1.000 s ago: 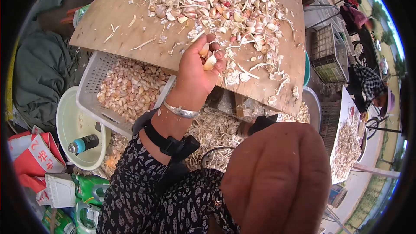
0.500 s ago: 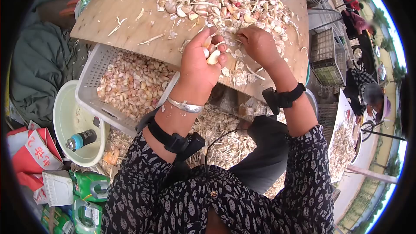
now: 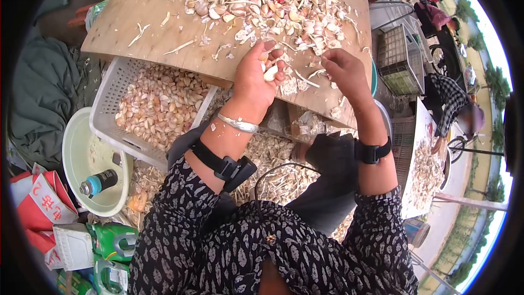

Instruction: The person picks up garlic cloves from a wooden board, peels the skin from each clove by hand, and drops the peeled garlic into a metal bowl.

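Several garlic cloves (image 3: 270,72) lie in my left hand (image 3: 252,81), whose fingers curl round them, palm up, over the near edge of the wooden board (image 3: 123,27). To its right, my right hand (image 3: 348,76) hovers above the board with thumb and forefinger pinched together; whatever may be between the fingertips is too small to make out. Just beyond both hands spreads a heap of loose garlic cloves (image 3: 262,5), mixed with dry stalks and papery skins. Bits of peel (image 3: 292,84) lie between my hands.
Under the board's left side stands a pale plastic crate (image 3: 103,110) of cloves. A light green basin (image 3: 71,155) beside it holds a blue-and-black bottle (image 3: 98,183). Skins and stalks litter the ground (image 3: 267,172). Another person (image 3: 450,104) bends over a garlic-covered table at right.
My right hand has moved right and slightly toward me, away from my left hand. The left hand still holds its cloves. The whole view has shifted a little.
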`<control>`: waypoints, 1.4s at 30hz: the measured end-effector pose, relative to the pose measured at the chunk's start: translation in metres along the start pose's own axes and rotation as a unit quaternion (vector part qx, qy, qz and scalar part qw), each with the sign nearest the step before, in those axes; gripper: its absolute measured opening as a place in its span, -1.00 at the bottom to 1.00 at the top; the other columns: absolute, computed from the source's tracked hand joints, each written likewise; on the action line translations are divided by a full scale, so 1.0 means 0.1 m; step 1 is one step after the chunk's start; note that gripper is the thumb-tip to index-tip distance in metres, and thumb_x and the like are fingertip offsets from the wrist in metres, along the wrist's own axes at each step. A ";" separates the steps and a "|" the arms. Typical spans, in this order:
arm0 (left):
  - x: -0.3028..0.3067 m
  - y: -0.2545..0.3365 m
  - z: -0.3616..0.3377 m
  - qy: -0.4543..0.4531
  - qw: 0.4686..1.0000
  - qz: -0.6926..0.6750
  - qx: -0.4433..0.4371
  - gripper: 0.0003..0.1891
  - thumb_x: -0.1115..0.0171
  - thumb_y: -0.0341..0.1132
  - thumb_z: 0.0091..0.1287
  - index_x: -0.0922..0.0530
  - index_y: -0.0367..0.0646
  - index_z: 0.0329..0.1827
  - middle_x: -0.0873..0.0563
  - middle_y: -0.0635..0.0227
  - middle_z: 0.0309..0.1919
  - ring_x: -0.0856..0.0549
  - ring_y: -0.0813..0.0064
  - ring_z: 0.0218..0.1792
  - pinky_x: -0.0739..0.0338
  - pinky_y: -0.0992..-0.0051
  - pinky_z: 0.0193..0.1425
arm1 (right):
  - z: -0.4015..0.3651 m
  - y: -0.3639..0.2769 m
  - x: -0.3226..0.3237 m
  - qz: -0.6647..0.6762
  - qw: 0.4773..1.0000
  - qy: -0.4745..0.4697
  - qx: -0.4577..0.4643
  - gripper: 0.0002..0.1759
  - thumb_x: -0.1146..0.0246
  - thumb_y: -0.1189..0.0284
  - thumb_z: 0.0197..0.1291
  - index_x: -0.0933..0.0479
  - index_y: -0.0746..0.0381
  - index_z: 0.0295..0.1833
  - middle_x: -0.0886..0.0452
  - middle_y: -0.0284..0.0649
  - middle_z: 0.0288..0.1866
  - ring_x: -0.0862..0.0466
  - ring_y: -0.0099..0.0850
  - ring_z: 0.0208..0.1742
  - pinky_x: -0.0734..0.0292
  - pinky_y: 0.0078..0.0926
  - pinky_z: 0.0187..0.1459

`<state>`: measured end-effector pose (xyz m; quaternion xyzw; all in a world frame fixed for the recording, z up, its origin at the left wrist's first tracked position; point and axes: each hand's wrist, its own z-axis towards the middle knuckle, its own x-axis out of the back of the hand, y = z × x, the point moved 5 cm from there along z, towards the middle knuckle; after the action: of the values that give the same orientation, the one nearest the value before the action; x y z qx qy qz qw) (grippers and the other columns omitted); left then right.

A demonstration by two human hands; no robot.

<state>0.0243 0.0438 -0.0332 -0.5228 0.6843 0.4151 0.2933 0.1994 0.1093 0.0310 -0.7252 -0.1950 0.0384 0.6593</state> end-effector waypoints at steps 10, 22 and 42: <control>-0.10 -0.09 -0.05 -0.024 0.998 0.024 0.058 -0.73 -0.11 -0.16 0.37 -0.45 -0.17 -0.05 -0.59 0.27 -0.34 -0.56 0.43 -0.41 -0.36 0.48 -0.50 | 0.37 -0.11 -0.36 -0.228 0.971 0.054 0.057 -0.79 -0.30 0.43 0.11 -0.62 0.29 -0.16 -0.65 -0.25 -0.38 -0.61 -0.52 -0.40 -0.50 -0.56 -0.33; -0.08 0.28 0.02 0.012 0.999 0.003 -0.032 -0.84 -0.14 -0.27 0.34 -0.49 -0.17 -0.18 -0.56 0.31 -0.40 -0.53 0.44 -0.44 -0.33 0.56 -0.54 | 0.67 0.04 -0.46 -0.422 0.883 0.007 0.203 -0.83 -0.22 0.49 0.05 -0.60 0.21 -0.19 -0.64 -0.16 -0.32 -0.65 -0.28 -0.33 -0.54 -0.38 -0.29; -0.07 0.16 -0.05 0.006 0.999 0.001 -0.037 -0.81 -0.13 -0.27 0.35 -0.47 -0.20 -0.13 -0.51 0.33 -0.40 -0.49 0.47 -0.46 -0.28 0.56 -0.53 | -1.41 -1.40 -1.28 0.659 0.623 -0.322 0.273 -0.79 -0.29 0.45 0.21 -0.61 0.42 -0.17 -0.60 0.07 -0.31 -0.58 -0.49 -0.54 -0.49 -0.70 -0.60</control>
<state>0.0114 0.0445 -0.0210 -0.5350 0.6712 0.4369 0.2690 0.0932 -0.0586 0.1595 -0.3880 0.1546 0.7451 0.5200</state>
